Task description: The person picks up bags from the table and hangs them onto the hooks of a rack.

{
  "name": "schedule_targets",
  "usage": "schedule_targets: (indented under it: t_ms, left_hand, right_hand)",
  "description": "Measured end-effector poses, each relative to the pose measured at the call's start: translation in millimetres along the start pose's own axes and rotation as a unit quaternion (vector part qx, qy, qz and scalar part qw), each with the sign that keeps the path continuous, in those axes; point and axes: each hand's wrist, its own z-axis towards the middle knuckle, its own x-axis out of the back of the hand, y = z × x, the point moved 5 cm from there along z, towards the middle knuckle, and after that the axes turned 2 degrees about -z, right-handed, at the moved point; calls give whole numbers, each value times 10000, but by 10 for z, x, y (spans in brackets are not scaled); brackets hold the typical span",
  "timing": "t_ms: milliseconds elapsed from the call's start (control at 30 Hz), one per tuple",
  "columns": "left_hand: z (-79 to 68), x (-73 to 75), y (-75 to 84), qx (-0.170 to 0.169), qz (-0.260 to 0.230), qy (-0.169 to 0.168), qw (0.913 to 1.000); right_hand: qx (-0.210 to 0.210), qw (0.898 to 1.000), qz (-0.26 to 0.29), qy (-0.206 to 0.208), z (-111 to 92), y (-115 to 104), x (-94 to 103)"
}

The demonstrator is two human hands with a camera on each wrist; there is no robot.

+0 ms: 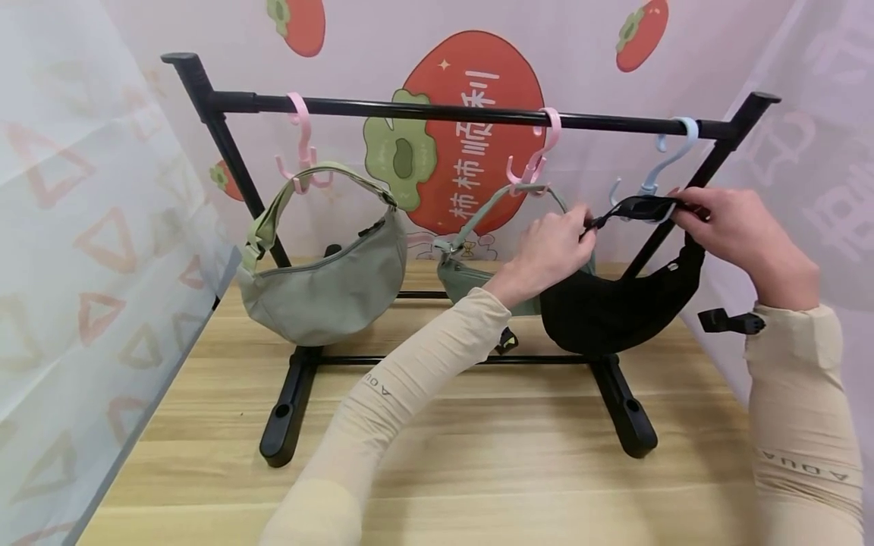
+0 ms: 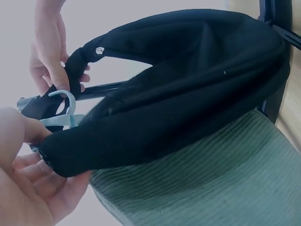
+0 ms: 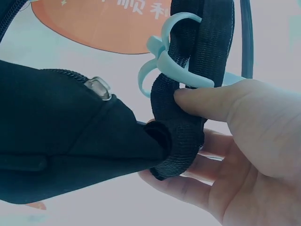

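Observation:
A black shoulder bag (image 1: 621, 307) hangs at the right of the rack, its strap (image 3: 214, 44) lying against the prongs of a light blue hook (image 1: 672, 155). My left hand (image 1: 549, 246) grips the bag's left end, where body and strap meet. At the other end, just beside the hook, my right hand (image 1: 740, 231) pinches the strap between thumb and fingers. The right wrist view shows the strap passing among the hook's prongs. Behind the black bag is a green corduroy bag (image 2: 202, 188), partly hidden by my left arm.
A black rack (image 1: 423, 111) stands on the wooden table (image 1: 478, 455). One pink hook (image 1: 303, 144) bears a grey-green bag (image 1: 334, 280); another pink hook (image 1: 542, 148) bears the green bag. Printed cloth hangs behind and at both sides. A black strap (image 1: 730, 322) is near my right wrist.

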Motion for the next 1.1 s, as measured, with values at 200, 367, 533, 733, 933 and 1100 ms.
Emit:
schedule_targets:
  t_ms: [200, 367, 533, 733, 933, 1100]
  left_hand:
    - [-90, -21, 16, -306, 86, -34, 9995]
    - [-196, 76, -27, -356, -8, 66, 9993]
    - [-276, 232, -74, -438, 90, 216, 9988]
    - [-338, 359, -168, -402, -14, 258, 9989]
    - [-490, 477, -343, -322, -13, 380, 9988]
    - [-671, 635, -507, -273, 59, 512, 9983]
  right_hand:
    - [-66, 9998, -13, -201, -93, 31, -4]
    - [-344, 9973, -9, -645, -148, 10, 4]
    - [-465, 9941, -27, -978, -163, -6, 28]
    - [-392, 9935, -69, -1062, -173, -41, 43]
    - [-253, 9923, -28, -1212, -258, -86, -7]
    - [-107, 9931, -81, -1163, -332, -70, -54]
